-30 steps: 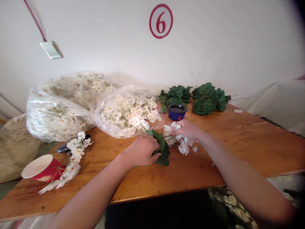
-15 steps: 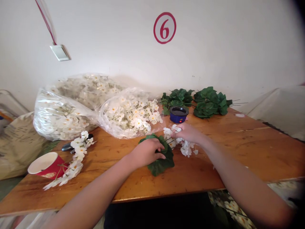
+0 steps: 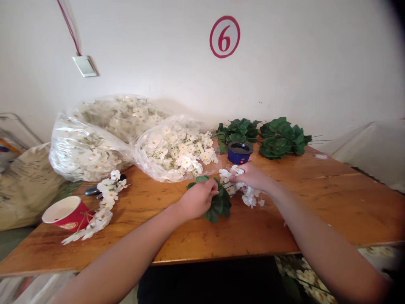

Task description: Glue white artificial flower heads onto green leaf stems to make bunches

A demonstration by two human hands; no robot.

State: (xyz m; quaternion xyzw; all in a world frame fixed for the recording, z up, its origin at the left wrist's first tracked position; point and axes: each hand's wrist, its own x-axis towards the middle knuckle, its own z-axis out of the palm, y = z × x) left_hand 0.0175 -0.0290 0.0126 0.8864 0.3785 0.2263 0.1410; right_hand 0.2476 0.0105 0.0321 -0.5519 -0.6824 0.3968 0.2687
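Green artificial leaves (image 3: pixel 219 207) are pinched at their stem by my left hand (image 3: pixel 200 197), whose fingers are closed. My right hand (image 3: pixel 251 176) is closed on a spray of white artificial flowers (image 3: pixel 249 196), just right of the leaves. Thin dark stems run between the two hands, and the leaves and flowers nearly meet there. Right behind my right hand stands a small blue pot (image 3: pixel 238 157) with a dark top and a lit red light. My fingers partly hide the stems.
Clear plastic bags of white flowers (image 3: pixel 186 154) lie at the back left. Two leaf bunches (image 3: pixel 281 139) rest by the wall. A tipped red paper cup (image 3: pixel 71 215) and a loose flower spray (image 3: pixel 106 207) are at left, near a dark-handled tool (image 3: pixel 92 190). The wooden table (image 3: pixel 316 202) ends close to me.
My left-hand fingers have drawn together on the leaf stem, and the leaves have turned and pulled up slightly. My right hand keeps its hold on the flowers. The view has shifted slightly.
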